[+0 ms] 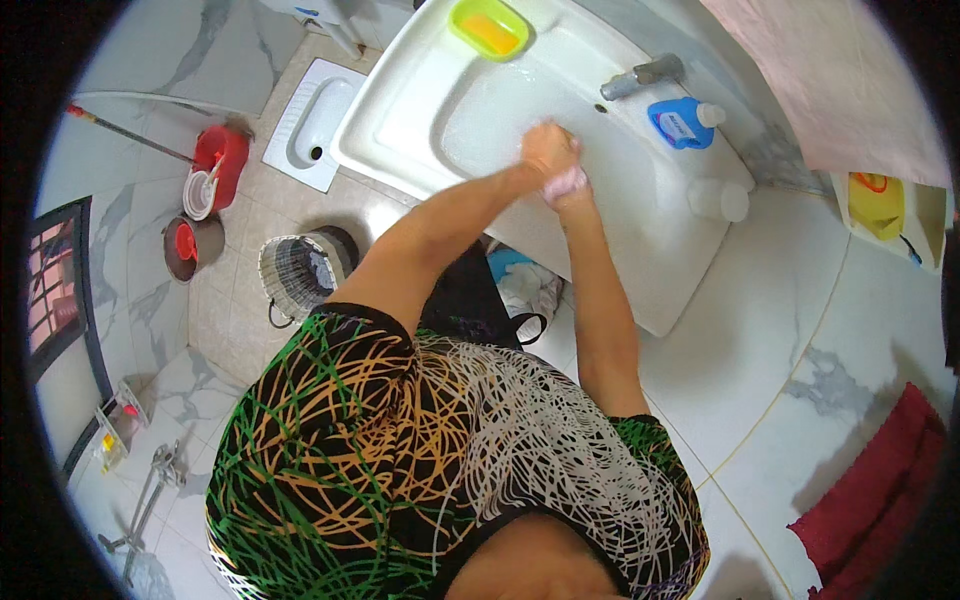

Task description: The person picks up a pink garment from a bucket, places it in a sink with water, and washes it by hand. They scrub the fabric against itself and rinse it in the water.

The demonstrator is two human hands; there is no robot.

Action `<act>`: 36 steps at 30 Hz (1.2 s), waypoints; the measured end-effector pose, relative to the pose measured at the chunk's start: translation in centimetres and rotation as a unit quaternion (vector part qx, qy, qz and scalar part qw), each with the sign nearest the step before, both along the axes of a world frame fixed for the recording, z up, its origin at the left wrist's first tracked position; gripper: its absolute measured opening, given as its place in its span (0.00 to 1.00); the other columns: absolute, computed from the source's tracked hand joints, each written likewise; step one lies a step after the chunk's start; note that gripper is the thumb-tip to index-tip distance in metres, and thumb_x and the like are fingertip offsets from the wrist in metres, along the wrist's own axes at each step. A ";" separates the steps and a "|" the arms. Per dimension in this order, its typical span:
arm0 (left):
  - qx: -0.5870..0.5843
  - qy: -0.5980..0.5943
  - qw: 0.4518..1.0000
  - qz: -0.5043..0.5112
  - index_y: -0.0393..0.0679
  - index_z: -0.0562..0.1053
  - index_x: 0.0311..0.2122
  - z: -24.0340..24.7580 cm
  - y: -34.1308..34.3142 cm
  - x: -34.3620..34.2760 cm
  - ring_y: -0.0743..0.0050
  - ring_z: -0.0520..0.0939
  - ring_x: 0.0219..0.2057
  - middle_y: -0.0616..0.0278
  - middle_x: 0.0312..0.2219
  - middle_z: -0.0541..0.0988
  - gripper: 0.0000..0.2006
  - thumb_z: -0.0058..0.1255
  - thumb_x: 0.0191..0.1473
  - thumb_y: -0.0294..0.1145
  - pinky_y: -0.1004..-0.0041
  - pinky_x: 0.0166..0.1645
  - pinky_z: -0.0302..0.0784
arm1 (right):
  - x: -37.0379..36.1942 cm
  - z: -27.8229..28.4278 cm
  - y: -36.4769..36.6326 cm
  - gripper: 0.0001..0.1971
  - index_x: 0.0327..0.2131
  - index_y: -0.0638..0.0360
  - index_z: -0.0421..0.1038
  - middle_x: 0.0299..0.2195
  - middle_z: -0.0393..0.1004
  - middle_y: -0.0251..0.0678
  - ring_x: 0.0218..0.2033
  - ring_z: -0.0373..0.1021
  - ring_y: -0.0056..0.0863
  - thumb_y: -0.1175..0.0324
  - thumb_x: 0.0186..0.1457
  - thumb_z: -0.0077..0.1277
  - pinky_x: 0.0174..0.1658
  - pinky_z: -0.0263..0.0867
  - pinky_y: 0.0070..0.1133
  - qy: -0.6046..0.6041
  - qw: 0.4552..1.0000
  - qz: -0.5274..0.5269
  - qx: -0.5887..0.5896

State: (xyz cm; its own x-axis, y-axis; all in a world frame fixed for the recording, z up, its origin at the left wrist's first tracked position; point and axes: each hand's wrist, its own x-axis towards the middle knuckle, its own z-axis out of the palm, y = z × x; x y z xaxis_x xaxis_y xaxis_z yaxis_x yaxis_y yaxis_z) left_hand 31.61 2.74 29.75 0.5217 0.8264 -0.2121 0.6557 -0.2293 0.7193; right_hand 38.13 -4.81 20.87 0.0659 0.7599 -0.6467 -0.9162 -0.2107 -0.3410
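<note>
Over the white washbasin (640, 165), my two hands press together at the front of the bowl. My left hand (551, 149) is closed, its fingers curled under and partly hidden. My right hand (572, 197) lies against it, also closed, around a small pale pink, wet-looking bundle (566, 181) that looks like cloth. Whether the left fingers grip this bundle too is hidden. Foamy, whitish water (490, 120) lies in the bowl below. Behind my hands, the metal tap (640, 77) reaches over the basin.
A green soap dish (520, 40) with orange soap sits on the basin's far left rim. A blue bottle (683, 122) and a white container (718, 200) stand on the right. Lower left are a wicker basket (290, 275), a red mop bucket (228, 160) and a squat toilet (310, 120).
</note>
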 end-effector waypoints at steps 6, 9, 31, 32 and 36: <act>-0.008 -0.069 0.997 0.016 0.36 0.77 0.21 1.2 -2.9 -1.1 0.48 0.80 0.25 0.44 0.20 0.77 0.14 0.49 0.40 0.38 0.62 0.34 0.76 | 1.8 -1.9 0.9 0.22 0.49 0.56 0.63 0.50 0.66 0.36 0.50 0.63 0.31 0.52 0.59 0.33 0.53 0.59 0.31 0.160 0.895 0.114 0.401; 0.041 -0.129 0.987 -0.088 0.38 0.77 0.22 1.3 -4.4 -1.8 0.47 0.79 0.27 0.44 0.22 0.77 0.14 0.48 0.41 0.39 0.62 0.35 0.74 | 1.2 -1.4 0.4 0.21 0.47 0.56 0.65 0.47 0.68 0.36 0.47 0.65 0.31 0.53 0.59 0.34 0.52 0.61 0.30 0.177 0.926 0.096 0.320; 0.150 0.084 0.982 0.078 0.52 0.70 0.48 1.7 0.5 -4.5 0.40 0.48 0.60 0.43 0.59 0.48 0.33 0.53 0.38 0.62 0.41 0.56 0.49 | 3.4 3.4 0.5 0.25 0.47 0.52 0.64 0.44 0.67 0.34 0.41 0.66 0.31 0.45 0.54 0.39 0.41 0.65 0.28 -0.071 0.996 0.044 0.030; 0.151 0.088 0.981 0.083 0.52 0.70 0.48 0.9 0.6 -4.3 0.40 0.48 0.60 0.43 0.59 0.48 0.33 0.53 0.38 0.62 0.41 0.56 0.49 | 2.6 3.6 1.5 0.24 0.45 0.51 0.65 0.44 0.67 0.34 0.41 0.66 0.31 0.44 0.54 0.38 0.40 0.65 0.28 -0.076 0.991 0.052 0.093; 0.002 -0.022 0.994 0.107 0.49 0.77 0.36 0.7 0.4 -0.8 0.47 0.69 0.48 0.42 0.43 0.70 0.17 0.57 0.37 0.40 0.62 0.52 0.65 | 3.4 6.2 2.8 0.29 0.52 0.55 0.60 0.48 0.65 0.35 0.48 0.62 0.37 0.43 0.56 0.34 0.48 0.61 0.36 -0.018 0.999 0.009 -0.029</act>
